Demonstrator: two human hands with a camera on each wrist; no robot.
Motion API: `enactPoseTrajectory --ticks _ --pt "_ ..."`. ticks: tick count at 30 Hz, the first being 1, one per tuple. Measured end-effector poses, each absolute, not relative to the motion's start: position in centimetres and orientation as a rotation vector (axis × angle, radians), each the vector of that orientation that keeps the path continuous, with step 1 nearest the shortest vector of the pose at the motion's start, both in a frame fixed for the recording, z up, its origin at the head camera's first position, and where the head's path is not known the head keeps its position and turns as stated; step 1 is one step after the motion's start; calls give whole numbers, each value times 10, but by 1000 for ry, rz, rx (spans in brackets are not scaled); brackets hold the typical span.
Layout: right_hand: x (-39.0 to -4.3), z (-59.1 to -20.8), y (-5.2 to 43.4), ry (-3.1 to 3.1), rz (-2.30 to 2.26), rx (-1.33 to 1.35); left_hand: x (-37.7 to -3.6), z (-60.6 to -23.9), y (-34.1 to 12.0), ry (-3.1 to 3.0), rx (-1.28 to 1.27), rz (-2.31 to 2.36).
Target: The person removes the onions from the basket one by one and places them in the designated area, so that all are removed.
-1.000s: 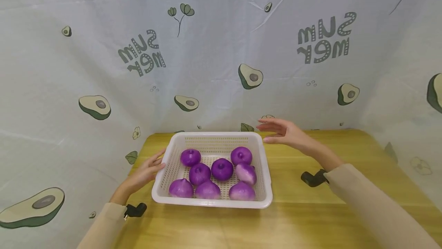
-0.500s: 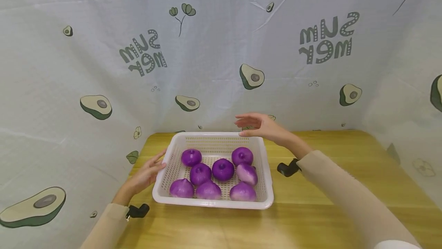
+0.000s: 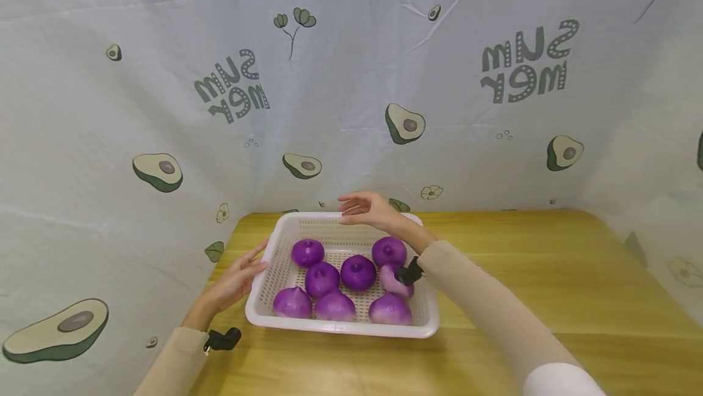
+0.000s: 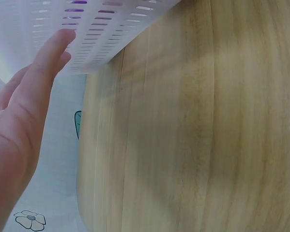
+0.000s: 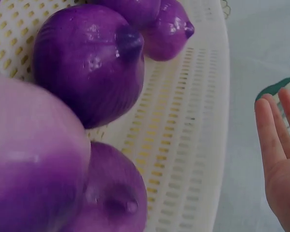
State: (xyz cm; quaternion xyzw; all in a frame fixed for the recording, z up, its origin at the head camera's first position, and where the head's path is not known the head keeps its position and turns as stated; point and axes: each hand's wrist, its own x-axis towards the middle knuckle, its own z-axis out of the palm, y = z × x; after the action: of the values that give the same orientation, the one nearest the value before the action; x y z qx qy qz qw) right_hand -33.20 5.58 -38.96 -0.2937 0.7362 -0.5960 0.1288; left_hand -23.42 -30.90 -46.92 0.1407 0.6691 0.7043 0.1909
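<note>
A white plastic basket [image 3: 340,326] with slotted walls holds several purple onions [image 3: 359,273], some paler toward the bottom. My left hand [image 3: 233,283] is at the basket's left side, fingers extended along the outer wall. In the left wrist view, the left thumb [image 4: 55,46] overlaps the slotted wall. Over the basket's far rim reaches my right hand [image 3: 370,210], fingers loosely bent and apart from the thumb, with nothing held. The right wrist view has the right hand [image 5: 285,164] beyond the rim, while onions [image 5: 89,65] fill the near part of the basket.
The basket stands on a wood-grain table [image 3: 522,274]. Behind and at both sides hangs a pale curtain [image 3: 340,79] printed with avocados and lettering. A small black device is strapped to each wrist; the right one [image 3: 409,271] overlaps an onion in the head view.
My right hand has moved left, from beyond the basket's right corner to over the middle of its far rim. The left hand and the onions have stayed put.
</note>
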Motion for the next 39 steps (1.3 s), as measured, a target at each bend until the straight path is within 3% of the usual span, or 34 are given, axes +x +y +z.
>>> enactPoseTrajectory --ticks 9,21,39 --pt "-336 -415 12 2115 -1749 -753 -236 -473 -311 1862 407 1991" --pt "-327 -443 -11 2134 -1761 -644 -238 -472 -305 1878 402 1966" --pt "-324 -463 -18 2252 -1718 -562 -233 -477 -309 1875 453 1969"
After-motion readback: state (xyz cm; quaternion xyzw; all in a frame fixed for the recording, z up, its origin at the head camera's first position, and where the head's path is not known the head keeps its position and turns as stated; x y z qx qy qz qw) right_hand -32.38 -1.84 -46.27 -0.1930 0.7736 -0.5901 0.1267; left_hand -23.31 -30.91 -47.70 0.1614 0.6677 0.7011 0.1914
